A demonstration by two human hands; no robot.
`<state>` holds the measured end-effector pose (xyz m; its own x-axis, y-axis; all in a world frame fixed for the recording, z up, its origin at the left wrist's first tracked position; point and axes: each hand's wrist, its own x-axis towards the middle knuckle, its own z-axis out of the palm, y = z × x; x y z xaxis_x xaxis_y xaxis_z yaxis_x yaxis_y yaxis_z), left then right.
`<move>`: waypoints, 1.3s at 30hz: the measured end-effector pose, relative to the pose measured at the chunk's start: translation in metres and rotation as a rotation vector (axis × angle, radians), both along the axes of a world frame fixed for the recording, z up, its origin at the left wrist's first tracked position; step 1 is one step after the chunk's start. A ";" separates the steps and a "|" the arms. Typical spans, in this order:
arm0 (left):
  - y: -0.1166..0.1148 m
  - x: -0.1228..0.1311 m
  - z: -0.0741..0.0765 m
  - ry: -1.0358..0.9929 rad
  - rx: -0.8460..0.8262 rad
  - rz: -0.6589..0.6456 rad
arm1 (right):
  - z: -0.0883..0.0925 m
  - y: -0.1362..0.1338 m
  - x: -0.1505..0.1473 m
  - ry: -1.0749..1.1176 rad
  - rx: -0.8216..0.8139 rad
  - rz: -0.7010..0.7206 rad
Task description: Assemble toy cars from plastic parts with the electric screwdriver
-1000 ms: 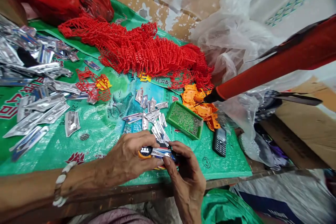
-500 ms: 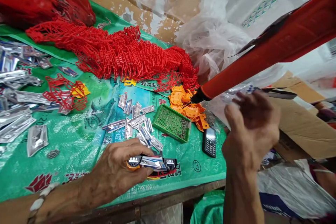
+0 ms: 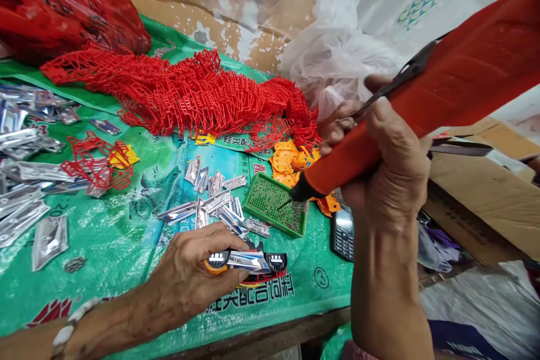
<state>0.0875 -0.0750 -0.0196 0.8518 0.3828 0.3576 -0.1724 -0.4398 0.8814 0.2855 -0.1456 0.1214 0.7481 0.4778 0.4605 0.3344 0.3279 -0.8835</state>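
My left hand [image 3: 185,275] pinches a small toy vehicle [image 3: 250,262] with black wheels, a silver-and-blue side panel and red and orange parts. It is held just above the green sheet, side panel facing up. My right hand [image 3: 390,169] is wrapped around the body of a red electric screwdriver [image 3: 468,79], thumb on the near side and fingertips partly showing beyond it. The screwdriver slants down to the left, its thin bit over a green perforated tray [image 3: 266,225] of small screws. Whether the bit touches a screw I cannot tell.
Silver panels [image 3: 215,202] lie loose beside the tray, with a larger pile [image 3: 25,174] at left. Red plastic frames [image 3: 189,90] are heaped along the back. Orange parts [image 3: 284,160] and a phone [image 3: 343,234] sit near the tray. Cardboard [image 3: 485,208] stands at right.
My right hand, open below the screwdriver before, has closed around it. The screwdriver's tip has come down and left, over the screw tray. My left hand still holds the toy vehicle.
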 end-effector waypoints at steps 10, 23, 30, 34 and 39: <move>0.002 0.002 -0.001 -0.051 -0.053 -0.033 | -0.032 -0.001 -0.015 0.022 -0.014 -0.105; -0.001 0.002 0.000 0.010 -0.042 -0.051 | -0.046 -0.005 -0.018 0.010 0.029 -0.098; -0.001 0.002 0.001 -0.005 -0.035 -0.051 | -0.048 -0.005 -0.018 -0.012 -0.011 -0.127; 0.000 0.002 0.003 0.022 -0.048 -0.034 | -0.045 -0.003 -0.023 -0.009 -0.005 -0.151; 0.001 0.005 0.005 0.050 -0.047 -0.022 | -0.020 -0.009 -0.027 0.006 0.052 -0.149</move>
